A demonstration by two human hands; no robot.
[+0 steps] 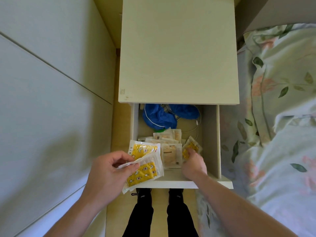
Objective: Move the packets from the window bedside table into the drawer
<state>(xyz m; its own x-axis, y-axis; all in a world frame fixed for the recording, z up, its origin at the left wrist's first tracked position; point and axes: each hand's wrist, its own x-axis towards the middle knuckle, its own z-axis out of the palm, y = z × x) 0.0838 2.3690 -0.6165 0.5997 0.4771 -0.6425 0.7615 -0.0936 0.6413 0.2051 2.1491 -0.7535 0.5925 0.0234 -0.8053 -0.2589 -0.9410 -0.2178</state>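
Left hand point(109, 170) nearest, pinching two yellow packets point(145, 164) just over the drawer point(210, 134) front-left corner, long axis running diagonally toward the drawer's back. Right hand point(194, 161) is inside the drawer at front-right, fingers curled on a small yellow packet point(191, 147). Pale packets point(168, 144) sit mid-drawer. Bedside table point(177, 52) top shows none. Drawer back hidden; blue item point(159, 115) unclear.

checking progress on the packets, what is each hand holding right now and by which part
The left hand pinches a small stack of yellow star-print packets at their near left edge. The right hand grips a clear packet of yellow bits by its near end, inside the drawer.
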